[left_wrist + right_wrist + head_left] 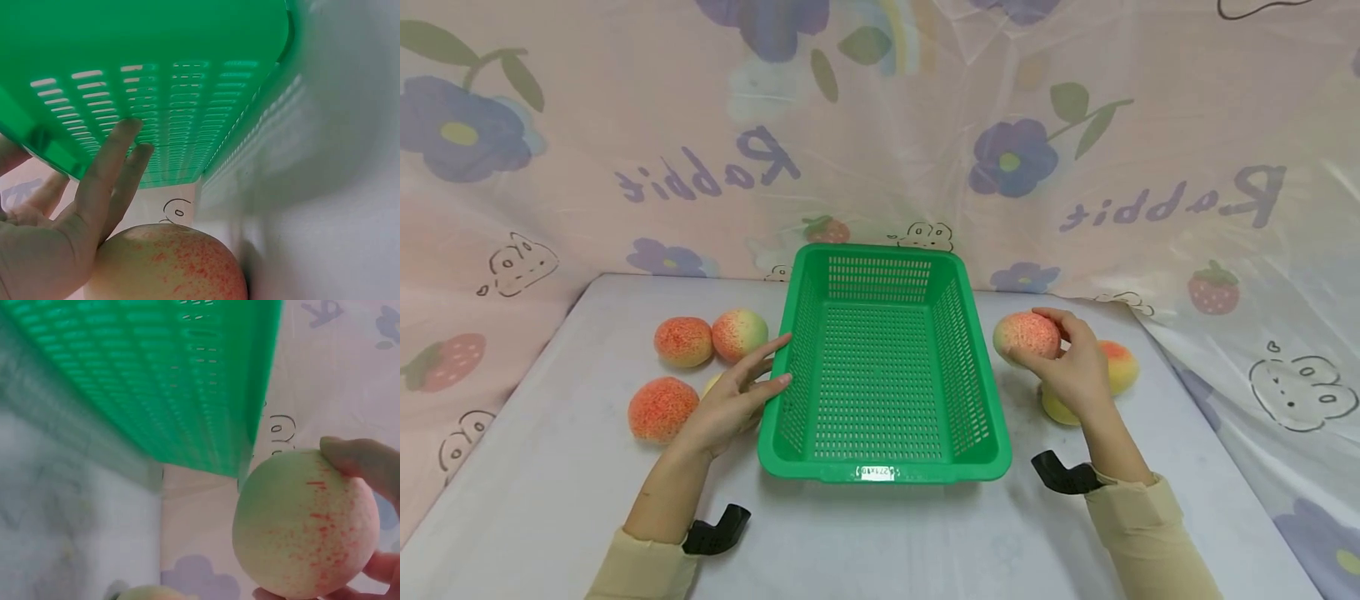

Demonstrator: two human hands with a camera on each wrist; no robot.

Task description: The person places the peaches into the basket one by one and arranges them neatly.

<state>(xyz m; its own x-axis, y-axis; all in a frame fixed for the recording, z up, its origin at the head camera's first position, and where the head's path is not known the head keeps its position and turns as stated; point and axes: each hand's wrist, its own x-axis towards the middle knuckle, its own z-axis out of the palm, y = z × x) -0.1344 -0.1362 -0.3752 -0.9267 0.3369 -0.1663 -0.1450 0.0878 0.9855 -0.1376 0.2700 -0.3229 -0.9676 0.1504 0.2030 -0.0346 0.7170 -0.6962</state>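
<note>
A green plastic basket [880, 473] with slotted walls stands mid-table, nothing inside it. My left hand [730, 400] holds its left rim, fingertips over the edge; in the left wrist view, two fingers [103, 169] lie against the outer wall. Just below that hand is a yellow-and-red peach [169, 265], mostly hidden in the head view. To the right of the basket, my right hand [1071, 367] grips a pink-speckled peach [1028, 335] between thumb and fingers. The right wrist view has this peach [306, 525] raised beside the basket wall [187, 419].
Left of the basket lie a red-orange peach [682, 342], a green-and-pink peach [739, 335] and a redder peach [662, 409]. Behind my right hand are an orange-yellow peach [1120, 367] and a partly hidden yellow one [1060, 408]. A printed cloth [880, 125] hangs along the table's back.
</note>
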